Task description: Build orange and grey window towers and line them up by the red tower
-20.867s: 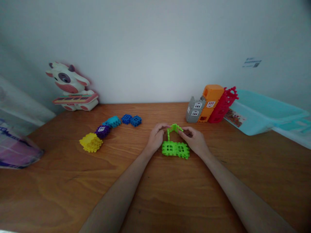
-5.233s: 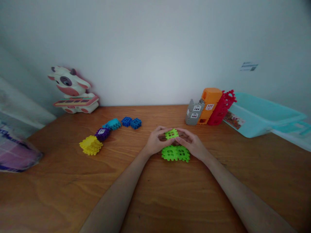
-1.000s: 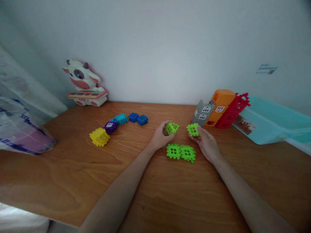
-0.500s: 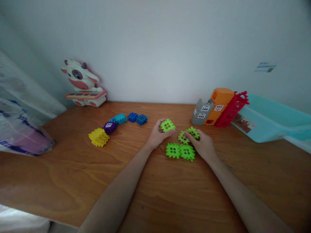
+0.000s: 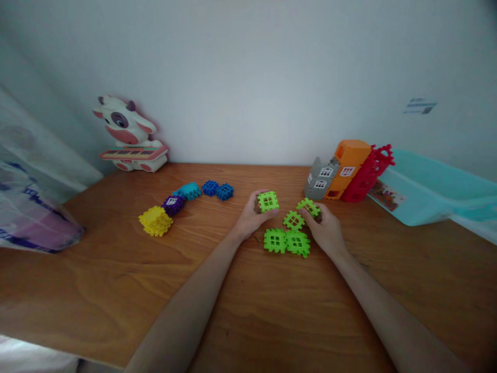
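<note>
We note the left hand (image 5: 250, 218) curled round a light, stiff green plastic block (image 5: 267, 201), the right hand (image 5: 325, 229) pinching a second block (image 5: 309, 207) by its notched edge.

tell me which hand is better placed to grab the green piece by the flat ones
Probably the right hand: it is nearest that green piece, while the left hand grips a green block.

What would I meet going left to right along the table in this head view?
Yellow block, purple block, teal block, blue blocks, left hand, green blocks, right hand, grey block, orange block, red block, turquoise tub
</note>
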`<state>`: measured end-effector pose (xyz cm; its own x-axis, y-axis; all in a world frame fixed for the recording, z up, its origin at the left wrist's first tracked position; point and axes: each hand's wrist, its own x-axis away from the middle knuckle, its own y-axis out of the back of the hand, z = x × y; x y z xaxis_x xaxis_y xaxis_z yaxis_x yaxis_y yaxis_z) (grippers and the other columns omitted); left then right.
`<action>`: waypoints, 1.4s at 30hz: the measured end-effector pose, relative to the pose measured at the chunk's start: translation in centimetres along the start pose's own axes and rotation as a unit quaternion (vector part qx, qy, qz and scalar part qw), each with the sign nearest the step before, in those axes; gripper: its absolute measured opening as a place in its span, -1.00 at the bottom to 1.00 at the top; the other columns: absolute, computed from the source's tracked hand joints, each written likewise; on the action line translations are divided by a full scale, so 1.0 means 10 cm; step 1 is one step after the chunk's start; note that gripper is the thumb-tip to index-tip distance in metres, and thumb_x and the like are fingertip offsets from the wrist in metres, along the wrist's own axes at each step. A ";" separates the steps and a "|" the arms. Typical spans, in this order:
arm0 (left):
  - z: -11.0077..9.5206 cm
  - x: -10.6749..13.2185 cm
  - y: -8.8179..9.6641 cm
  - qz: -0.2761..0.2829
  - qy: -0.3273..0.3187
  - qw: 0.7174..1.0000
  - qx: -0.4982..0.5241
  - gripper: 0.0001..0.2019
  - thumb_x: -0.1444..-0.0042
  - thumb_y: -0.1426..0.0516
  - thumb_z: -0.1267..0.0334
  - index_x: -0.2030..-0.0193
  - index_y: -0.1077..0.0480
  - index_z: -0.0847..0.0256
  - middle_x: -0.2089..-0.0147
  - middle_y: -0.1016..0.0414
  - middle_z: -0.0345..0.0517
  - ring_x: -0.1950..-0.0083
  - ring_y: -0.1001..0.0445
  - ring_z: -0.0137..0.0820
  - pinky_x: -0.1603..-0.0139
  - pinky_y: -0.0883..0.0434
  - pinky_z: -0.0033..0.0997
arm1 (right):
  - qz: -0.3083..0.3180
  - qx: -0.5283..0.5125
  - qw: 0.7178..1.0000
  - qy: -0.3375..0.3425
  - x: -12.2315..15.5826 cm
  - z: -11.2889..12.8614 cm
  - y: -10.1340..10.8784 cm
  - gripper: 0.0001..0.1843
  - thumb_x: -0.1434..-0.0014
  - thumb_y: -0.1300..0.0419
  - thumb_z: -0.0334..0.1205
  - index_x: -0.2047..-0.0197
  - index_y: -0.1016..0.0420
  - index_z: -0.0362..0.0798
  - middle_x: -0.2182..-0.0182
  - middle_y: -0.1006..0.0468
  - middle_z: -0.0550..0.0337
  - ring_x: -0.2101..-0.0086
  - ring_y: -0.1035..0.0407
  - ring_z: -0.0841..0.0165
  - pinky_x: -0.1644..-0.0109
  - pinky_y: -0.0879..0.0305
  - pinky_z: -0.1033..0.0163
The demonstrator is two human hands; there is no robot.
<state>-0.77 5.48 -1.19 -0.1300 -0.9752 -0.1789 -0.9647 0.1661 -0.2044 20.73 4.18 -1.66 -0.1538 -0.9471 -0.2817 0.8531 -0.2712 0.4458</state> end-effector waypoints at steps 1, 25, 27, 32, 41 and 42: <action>0.00 0.00 0.00 -0.001 0.001 1.000 0.007 -0.38 0.09 -0.40 0.23 -0.11 -0.30 0.12 0.00 -0.48 -0.10 0.01 -0.47 -0.37 -0.11 -0.39 -0.29 | 0.005 -0.025 1.000 -0.007 0.00 -0.01 -0.01 -0.51 -0.11 -0.25 0.18 0.06 -0.46 -0.03 0.24 -0.66 0.03 0.31 -0.52 0.17 0.20 -0.40 0.09; 0.03 0.00 0.01 0.065 0.010 0.998 -0.025 -0.36 0.08 -0.40 0.28 -0.13 -0.26 0.13 0.09 -0.42 -0.18 0.09 -0.43 -0.44 0.00 -0.41 -0.42 | 0.059 -0.250 0.966 -0.018 -0.03 0.03 -0.03 -0.54 -0.10 -0.35 0.12 0.00 -0.53 0.07 0.07 -0.67 0.13 0.09 -0.56 0.17 0.00 -0.53 0.04; 0.04 0.00 0.02 0.066 0.012 0.997 -0.026 -0.35 0.08 -0.40 0.28 -0.15 -0.25 0.13 0.08 -0.43 -0.17 0.09 -0.44 -0.42 0.00 -0.42 -0.40 | 0.058 -0.250 0.966 -0.012 -0.02 0.02 -0.02 -0.52 -0.15 -0.31 0.12 -0.08 -0.51 0.11 0.04 -0.65 0.13 0.08 -0.56 0.18 -0.01 -0.53 0.04; 0.03 0.01 0.00 0.060 0.026 0.998 -0.021 -0.34 0.07 -0.39 0.30 -0.17 -0.24 0.13 0.05 -0.44 -0.14 0.07 -0.46 -0.41 -0.02 -0.43 -0.37 | 0.045 -0.261 0.964 -0.026 -0.01 0.02 -0.01 -0.39 -0.14 -0.32 0.10 -0.23 -0.39 0.15 0.08 -0.65 0.15 0.17 -0.58 0.20 0.00 -0.54 0.03; 0.01 0.00 0.01 0.061 0.023 0.998 -0.026 -0.36 0.07 -0.40 0.32 -0.15 -0.27 0.16 0.02 -0.47 -0.11 0.04 -0.48 -0.40 -0.04 -0.44 -0.37 | 0.014 -0.243 0.968 -0.056 -0.04 0.01 -0.02 -0.50 0.04 -0.45 0.07 0.07 -0.54 0.02 0.12 -0.69 0.10 0.07 -0.56 0.17 -0.15 -0.41 -0.03; 0.01 0.00 0.01 0.064 0.022 0.997 -0.027 -0.35 0.07 -0.40 0.31 -0.16 -0.27 0.16 0.01 -0.47 -0.10 0.04 -0.48 -0.40 -0.04 -0.45 -0.37 | 0.021 -0.243 0.969 -0.049 -0.04 0.02 -0.02 -0.53 0.01 -0.42 0.08 0.08 -0.56 0.02 0.10 -0.68 0.10 0.06 -0.55 0.17 -0.16 -0.41 -0.02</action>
<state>-0.83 5.50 -1.35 -0.2609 -0.9524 -0.1580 -0.9504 0.2821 -0.1308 20.54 4.57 -1.44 -0.1401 -0.9737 -0.1795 0.9899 -0.1418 -0.0037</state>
